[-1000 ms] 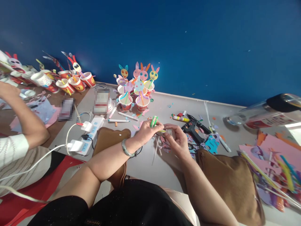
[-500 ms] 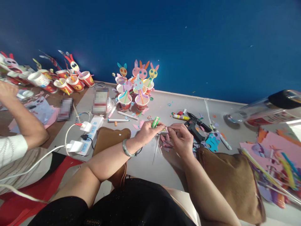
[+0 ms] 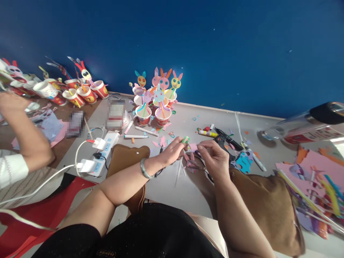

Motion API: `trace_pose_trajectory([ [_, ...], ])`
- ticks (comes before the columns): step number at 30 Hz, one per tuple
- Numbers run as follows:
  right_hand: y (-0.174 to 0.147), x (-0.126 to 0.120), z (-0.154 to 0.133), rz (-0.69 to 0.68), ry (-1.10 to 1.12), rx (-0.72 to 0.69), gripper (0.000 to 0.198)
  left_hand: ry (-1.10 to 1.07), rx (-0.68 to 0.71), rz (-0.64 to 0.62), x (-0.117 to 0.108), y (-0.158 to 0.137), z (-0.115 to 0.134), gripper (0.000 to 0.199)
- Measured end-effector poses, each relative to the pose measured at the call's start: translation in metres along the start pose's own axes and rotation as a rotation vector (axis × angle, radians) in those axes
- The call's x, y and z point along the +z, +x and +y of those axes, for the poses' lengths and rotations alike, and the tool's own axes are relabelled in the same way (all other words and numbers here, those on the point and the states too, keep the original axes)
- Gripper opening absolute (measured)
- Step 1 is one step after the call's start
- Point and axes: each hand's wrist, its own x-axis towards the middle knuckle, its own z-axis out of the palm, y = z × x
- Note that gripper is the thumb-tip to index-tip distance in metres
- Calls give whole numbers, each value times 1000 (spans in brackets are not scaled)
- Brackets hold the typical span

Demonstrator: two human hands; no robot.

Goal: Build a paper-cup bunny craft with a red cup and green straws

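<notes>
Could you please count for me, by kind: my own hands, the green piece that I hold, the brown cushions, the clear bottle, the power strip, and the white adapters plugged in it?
Your left hand and right hand: 2
Green piece: 1
Brown cushions: 2
Clear bottle: 1
Power strip: 1
White adapters: 2
Total: 9

The blue wall point(image 3: 188, 36) is smooth, with a soft sheen; the grey counter point(image 3: 166, 190) looks smooth and nearly matt. The brown cushion point(image 3: 263, 204) is matt, napped cloth. Transparent, glossy walls form the bottle point(image 3: 298, 125), under a shiny black lid point(image 3: 325, 114). The power strip point(image 3: 107, 148) is smooth white plastic, the pink sheet point(image 3: 319, 161) matt paper, the bangle point(image 3: 143, 168) polished, the small green piece point(image 3: 185, 139) apparently glossy plastic.
</notes>
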Motion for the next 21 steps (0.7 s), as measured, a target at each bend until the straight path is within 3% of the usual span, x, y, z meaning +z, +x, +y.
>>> trace_pose_trajectory([
  [4, -3, 0, -3, -65, 5, 52, 23, 16, 84, -95, -2, 4, -7, 35],
  [9, -4, 0, -1, -84, 13, 80, 26, 223, 263, -168, -5, 5, -12, 37],
  [21, -8, 6, -1, -49, 19, 128, 24, 432, 346, -118, -3, 0, -13, 25],
])
